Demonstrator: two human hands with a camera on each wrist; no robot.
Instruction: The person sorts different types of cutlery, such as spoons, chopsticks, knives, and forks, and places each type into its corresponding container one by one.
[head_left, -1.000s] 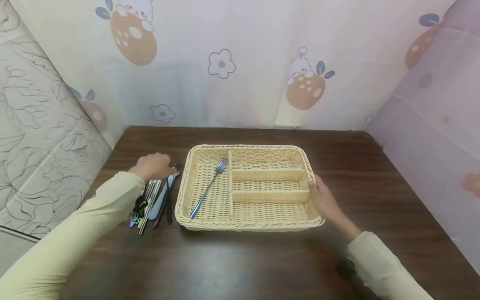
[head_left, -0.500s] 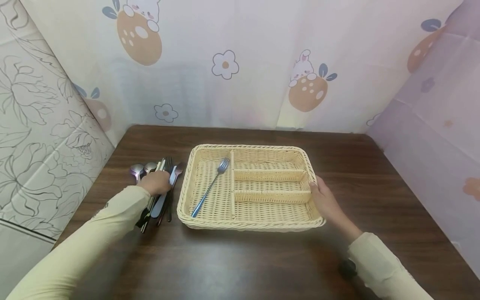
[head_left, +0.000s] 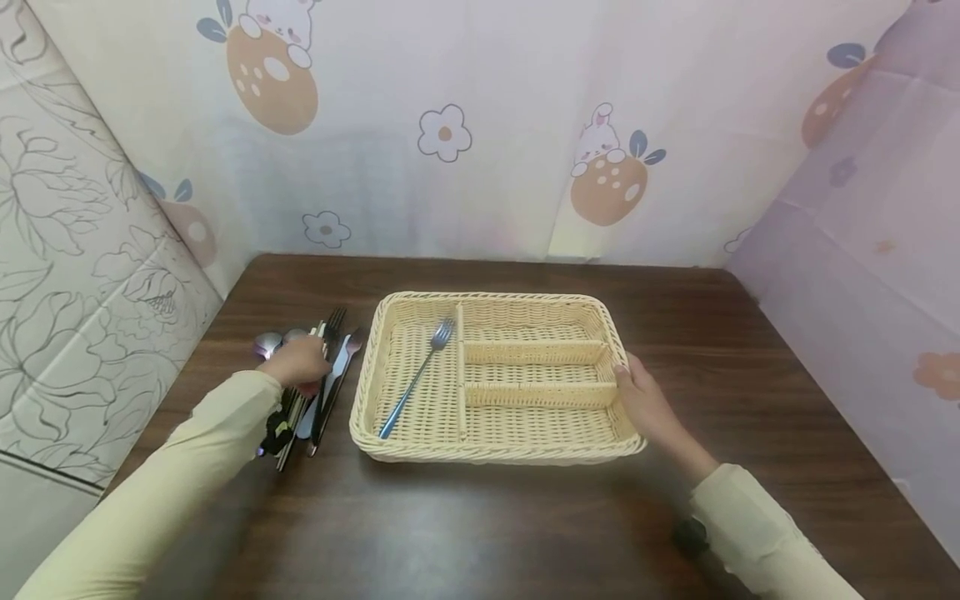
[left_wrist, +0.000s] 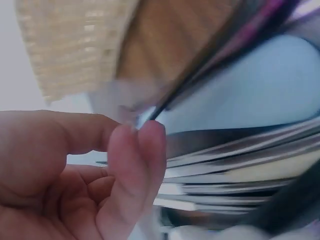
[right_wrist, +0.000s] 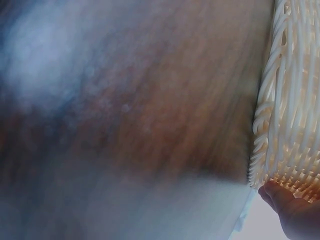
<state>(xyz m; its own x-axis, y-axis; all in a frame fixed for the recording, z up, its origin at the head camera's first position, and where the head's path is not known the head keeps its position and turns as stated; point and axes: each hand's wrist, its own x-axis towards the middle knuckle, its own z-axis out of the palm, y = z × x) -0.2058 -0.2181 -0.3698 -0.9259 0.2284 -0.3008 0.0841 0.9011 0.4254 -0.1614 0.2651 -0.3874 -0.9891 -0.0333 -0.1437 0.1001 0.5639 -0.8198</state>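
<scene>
My left hand point(head_left: 298, 362) is over the pile of cutlery on the left of the table. In the left wrist view, its thumb and fingertips pinch the thin dark handle of a fork point(left_wrist: 175, 92), whose dark tines show beyond the hand in the head view. Beside it lie a pale-bladed knife point(head_left: 342, 362), a purplish spoon point(head_left: 354, 342), several chopsticks point(head_left: 289, 446) and more spoons, partly hidden by the hand. My right hand point(head_left: 651, 408) grips the right rim of a cream woven basket point(head_left: 495, 454), thumb over the edge.
The basket has one long left compartment and three shorter ones at the right, parted by dividers point(head_left: 536, 392). A blue fork point(head_left: 417, 379) lies slanted in the left compartment. Patterned curtains point(head_left: 510, 125) hang behind the brown table point(head_left: 465, 525) and along both its sides.
My left hand has drawn back from the far end of the pile, and the dark fork has shifted left, now in its fingertips. My right hand stays at the basket rim.
</scene>
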